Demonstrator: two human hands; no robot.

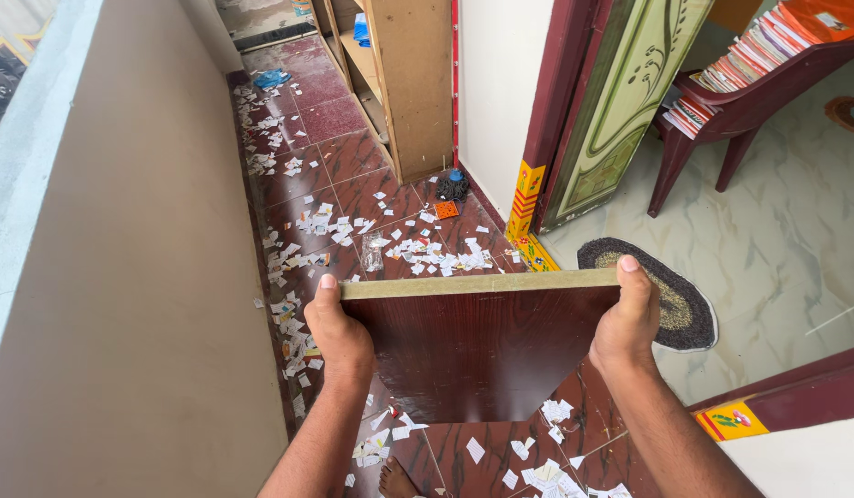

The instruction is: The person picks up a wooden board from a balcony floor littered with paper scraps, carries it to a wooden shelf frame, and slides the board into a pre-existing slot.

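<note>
Right now both hands carry a dark laminated board (477, 355) held flat at waist height over the red tiled floor (353, 166). The left hand (339, 337) clamps the board's left edge, thumb on top and fingers underneath; the right hand (625, 323) does the same on the right edge, thumb lying along the pale raw front edge. The fingers below are hidden, so how far they wrap I cannot tell.

By the look of it, this is the carrying step: the board is lifted and faces down the corridor toward a wooden shelf unit (408, 83) standing against the wall, well apart. Paper scraps (418, 254) litter the floor between, and a bare foot (394, 480) shows just below the board. Moving on would call for a level grip and careful footing among the scraps, with the open door (621, 101) close on the right.
</note>
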